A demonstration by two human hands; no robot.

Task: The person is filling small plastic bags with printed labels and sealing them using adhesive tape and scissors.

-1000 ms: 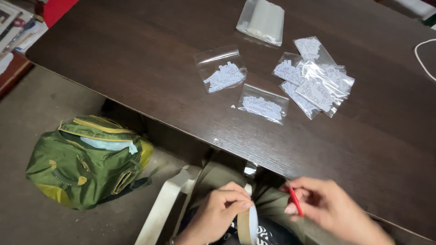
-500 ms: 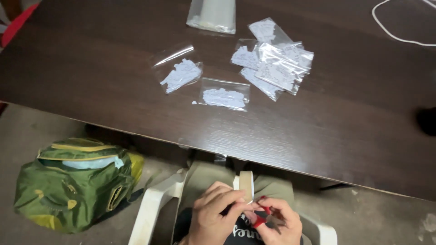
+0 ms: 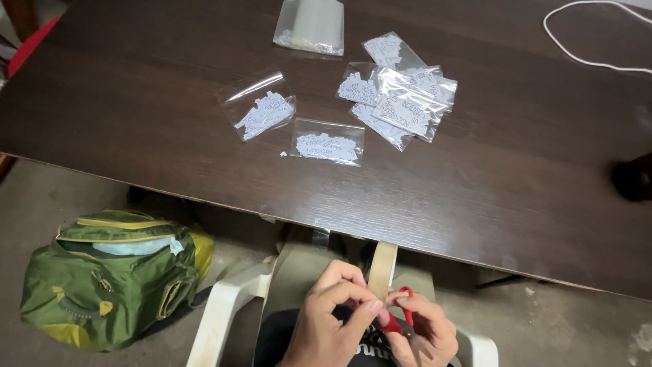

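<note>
Both hands are close together below the table's near edge, over my lap. My left hand (image 3: 331,316) pinches the lower end of a beige paper strip (image 3: 382,270) that stands up toward the table edge. My right hand (image 3: 424,334) grips small red-handled scissors (image 3: 399,318), whose blades are hidden between the fingers. Several small clear bags of white paper bits lie on the dark wooden table (image 3: 475,197): one bag (image 3: 261,109) at the left, one (image 3: 327,143) in the middle and a heap (image 3: 401,95) at the right.
A stack of empty clear bags (image 3: 309,26) lies at the table's far edge. A white cable (image 3: 584,41) curls at the top right and a dark object (image 3: 631,178) sits at the right edge. A green backpack (image 3: 109,275) rests on the floor by the white plastic chair (image 3: 227,312).
My hands have come together and dropped lower under the table edge; the right hand with the red scissors has closed in on the strip. The view has shifted over the table.
</note>
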